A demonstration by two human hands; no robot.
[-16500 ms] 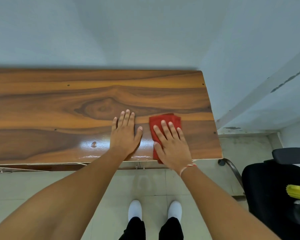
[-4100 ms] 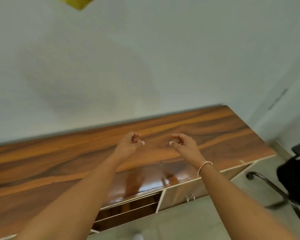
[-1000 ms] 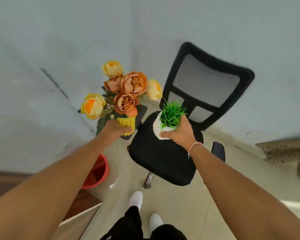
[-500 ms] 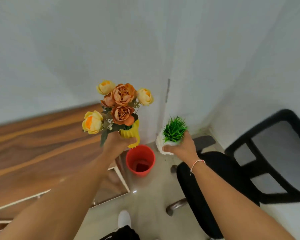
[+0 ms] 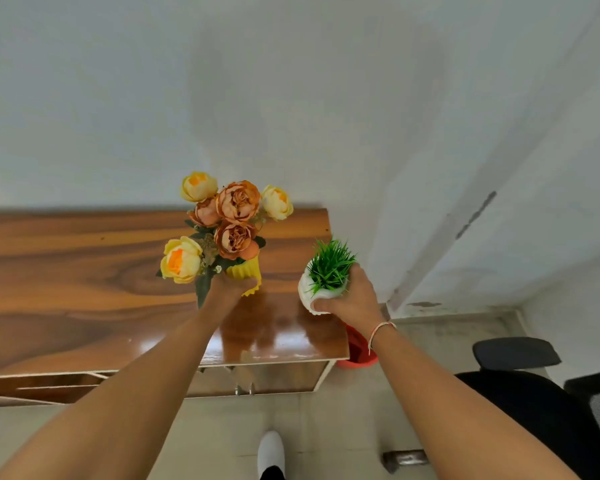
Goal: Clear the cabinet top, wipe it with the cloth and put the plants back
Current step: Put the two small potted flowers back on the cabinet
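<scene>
The cabinet top (image 5: pixel 84 271) is bare and glossy, so clearing and wiping seem done; only putting the plants back is left. The left hand (image 5: pixel 227 287) has its fingers curled round the ribbed yellow pot (image 5: pixel 248 271), with soft orange and yellow fabric-like flowers (image 5: pixel 234 209) rising above the fingers. The right hand (image 5: pixel 352 299) grips the white ridged pot (image 5: pixel 307 296), with stiff green grass (image 5: pixel 329 265) just above its fingers, over the cabinet's right end.

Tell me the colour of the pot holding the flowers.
Yellow, ribbed flower pot, gripped by the left hand; head view.
</scene>
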